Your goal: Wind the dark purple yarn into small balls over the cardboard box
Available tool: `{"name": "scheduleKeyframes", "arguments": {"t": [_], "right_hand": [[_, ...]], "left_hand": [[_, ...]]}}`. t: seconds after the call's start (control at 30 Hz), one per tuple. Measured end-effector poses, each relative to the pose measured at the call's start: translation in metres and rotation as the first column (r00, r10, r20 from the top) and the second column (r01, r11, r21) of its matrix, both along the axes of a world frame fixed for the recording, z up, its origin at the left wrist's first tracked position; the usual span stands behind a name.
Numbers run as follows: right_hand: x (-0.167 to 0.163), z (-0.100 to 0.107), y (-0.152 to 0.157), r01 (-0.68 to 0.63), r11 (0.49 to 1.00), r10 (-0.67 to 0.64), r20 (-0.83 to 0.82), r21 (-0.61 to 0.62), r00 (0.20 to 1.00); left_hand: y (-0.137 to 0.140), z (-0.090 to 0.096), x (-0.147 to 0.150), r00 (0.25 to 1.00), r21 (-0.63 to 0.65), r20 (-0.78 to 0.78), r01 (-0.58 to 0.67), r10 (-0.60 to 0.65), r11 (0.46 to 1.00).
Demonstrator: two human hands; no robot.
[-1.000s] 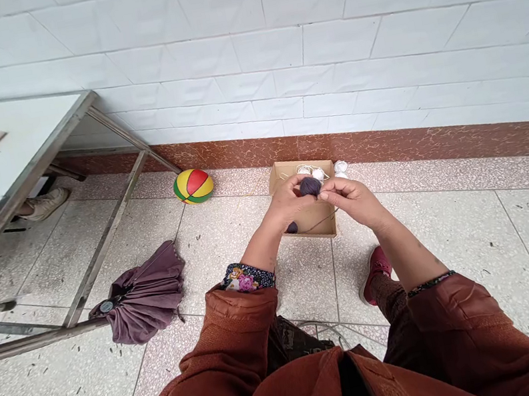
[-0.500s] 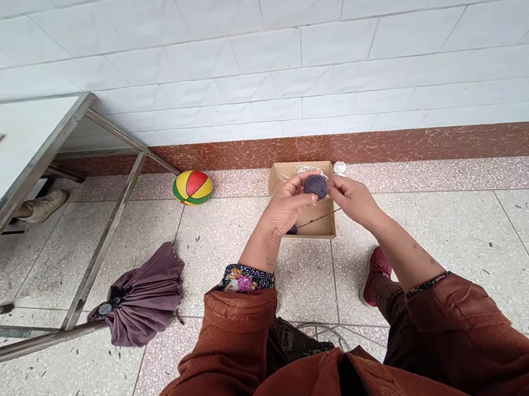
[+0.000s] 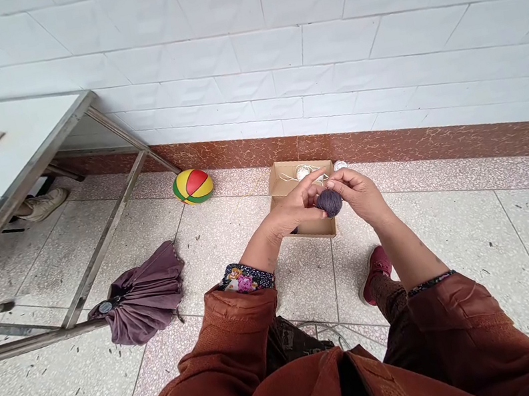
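Observation:
A dark purple-grey ball of yarn [image 3: 330, 203] is between my two hands, above a cardboard box on the floor. My left hand [image 3: 297, 209] holds it from the left, thumb low against it and index finger stretched out past its top. At the ball's upper edge, my right hand [image 3: 358, 194] pinches with thumb and fingertips; whether it grips a strand or the ball itself is hard to see. Beneath, the open cardboard box [image 3: 282, 185] contains white yarn [image 3: 303, 172] at its back. A bit of dark yarn [image 3: 294, 230] shows inside, partly hidden by my left hand.
Beside the box's right back corner lies a small white ball [image 3: 339, 165]. A red, yellow and green ball [image 3: 193, 186] rests by the wall. To the left are a folded purple umbrella [image 3: 146, 295] and a metal-framed table [image 3: 29, 122], with another person's shoe [image 3: 45, 205] under it.
The ball of yarn has shifted right and slightly down, turning in my hands. My left index finger has stretched out, and my right fingers have come onto the ball's upper edge.

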State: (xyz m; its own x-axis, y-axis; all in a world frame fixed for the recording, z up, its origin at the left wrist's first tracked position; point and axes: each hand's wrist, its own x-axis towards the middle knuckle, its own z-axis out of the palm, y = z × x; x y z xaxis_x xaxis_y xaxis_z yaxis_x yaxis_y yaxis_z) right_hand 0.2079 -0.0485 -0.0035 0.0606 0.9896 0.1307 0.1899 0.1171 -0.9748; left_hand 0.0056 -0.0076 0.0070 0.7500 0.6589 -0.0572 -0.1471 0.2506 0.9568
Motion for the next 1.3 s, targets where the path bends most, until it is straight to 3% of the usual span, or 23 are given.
{"name": "scheduleKeyframes", "arguments": {"t": [0.13,0.23,0.3,0.4,0.53,0.63,0.73,0.87,1.0,1.07,1.17,1.3], "right_hand": [[0.002,-0.007,0.002,0.040,0.999,-0.038,0.133,-0.007,0.990],[0.001,-0.004,-0.001,-0.054,0.998,0.048,0.219,0.023,0.975],[-0.001,0.000,-0.005,-0.143,0.989,0.131,0.226,0.037,0.965],[-0.003,0.006,-0.009,-0.223,0.973,0.211,0.177,0.054,0.961],[0.000,0.009,-0.007,-0.142,0.979,0.128,0.102,0.146,0.987],[0.002,0.004,-0.001,-0.029,0.985,0.013,0.095,0.173,0.995],[0.003,-0.005,0.004,0.055,0.992,-0.067,0.109,0.115,0.992],[0.002,-0.012,0.004,0.038,0.999,-0.041,0.196,0.018,0.980],[-0.003,-0.003,-0.003,-0.155,0.988,0.149,0.205,0.014,0.967],[-0.006,0.003,-0.007,-0.236,0.972,0.229,0.172,0.020,0.958],[-0.006,0.009,-0.010,-0.239,0.969,0.233,0.094,0.056,0.968],[0.000,0.009,-0.006,-0.081,0.991,0.081,0.009,0.107,0.997]], "left_hand": [[0.003,0.000,0.001,0.983,-0.107,0.147,-0.091,0.106,0.990],[0.009,-0.004,0.003,0.964,-0.142,0.099,-0.232,0.247,0.962],[0.012,-0.007,0.004,0.940,-0.116,0.027,-0.336,0.341,0.935],[0.013,-0.009,0.005,0.903,0.025,-0.111,-0.415,0.415,0.910],[0.009,-0.007,0.004,0.922,0.236,-0.247,-0.242,0.299,0.941],[0.003,-0.005,0.002,0.978,0.186,-0.179,-0.078,0.112,0.980],[0.001,-0.003,0.000,0.999,0.069,-0.021,-0.029,0.031,0.997],[0.006,-0.004,0.001,0.984,-0.014,0.074,-0.159,0.160,0.987],[0.011,-0.007,0.003,0.916,-0.019,-0.017,-0.401,0.401,0.916],[0.011,-0.006,0.004,0.883,0.031,-0.101,-0.459,0.459,0.888],[0.007,-0.004,0.006,0.860,0.141,-0.235,-0.431,0.453,0.891],[0.004,-0.003,0.006,0.883,0.235,-0.320,-0.277,0.344,0.932]]}}
